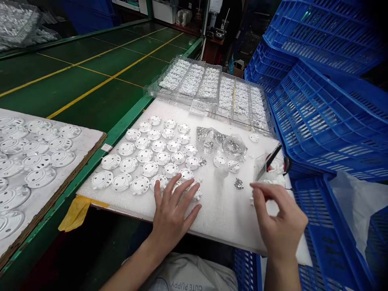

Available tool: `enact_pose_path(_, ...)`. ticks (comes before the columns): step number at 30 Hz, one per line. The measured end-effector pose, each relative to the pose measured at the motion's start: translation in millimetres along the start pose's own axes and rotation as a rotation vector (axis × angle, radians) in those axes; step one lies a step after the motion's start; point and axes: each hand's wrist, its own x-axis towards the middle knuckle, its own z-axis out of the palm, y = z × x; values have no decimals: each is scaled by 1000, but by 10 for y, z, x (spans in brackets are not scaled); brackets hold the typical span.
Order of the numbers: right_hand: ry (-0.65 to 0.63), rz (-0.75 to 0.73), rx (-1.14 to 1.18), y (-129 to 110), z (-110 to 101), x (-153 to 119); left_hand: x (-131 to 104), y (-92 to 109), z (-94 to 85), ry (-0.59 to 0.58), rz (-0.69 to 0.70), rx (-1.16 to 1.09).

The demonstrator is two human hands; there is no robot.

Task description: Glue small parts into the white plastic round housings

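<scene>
My left hand [174, 206] lies with fingers spread over the nearest of several white round plates [149, 169], partly hiding a few of them. The plates stand in rows on a white foam sheet [212, 220], each with two dark spots on its face. Further right, my right hand [280, 220] is raised with thumb and forefinger pinched together; anything between the tips is too small to make out. Close to those fingertips lies a small heap of tiny metal parts [239, 184]. A whitish, translucent bottle [220, 174] stands between the hands.
Behind are clear bags of small metal parts [235, 145] and plastic trays of white pieces [194, 79]. A black-handled tool [273, 157] lies at the right. Blue crates [327, 117] crowd that side. Left, a board [72, 149] with more plates sits beside a green conveyor [100, 60].
</scene>
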Motion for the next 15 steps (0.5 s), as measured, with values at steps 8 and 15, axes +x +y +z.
enact_pose_path(8, -502, -103, -485, 244, 402, 513, -17, 21, 54, 72, -80, 9)
enact_pose_path(15, -643, -56, -545, 289, 525, 479, -29, 13, 33, 40, -107, -54)
